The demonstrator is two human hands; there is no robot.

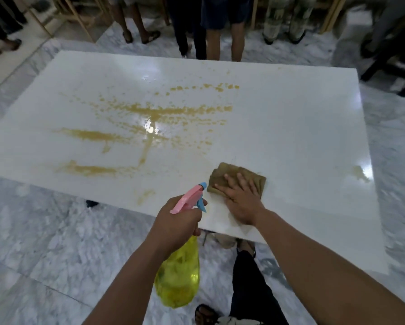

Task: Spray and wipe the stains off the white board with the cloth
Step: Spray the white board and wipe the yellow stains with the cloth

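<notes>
A large white board (290, 118) lies flat in front of me, streaked with yellow-brown stains (150, 113) across its left and middle part. A smaller stain (359, 173) shows near the right edge. My right hand (240, 200) presses flat, fingers straight, on a folded brown cloth (227, 171) near the board's front edge. My left hand (177, 221) grips the neck of a yellow spray bottle (178, 280) with a pink and blue trigger head (192, 198), held just off the front edge, nozzle pointing at the board.
The board stands over a grey marble floor (44, 242). Several people's legs (220, 31) line the far side. A dark chair (394, 64) stands at the far right, wooden frames (75, 15) at the back left. My own leg and sandal (250, 289) are below the front edge.
</notes>
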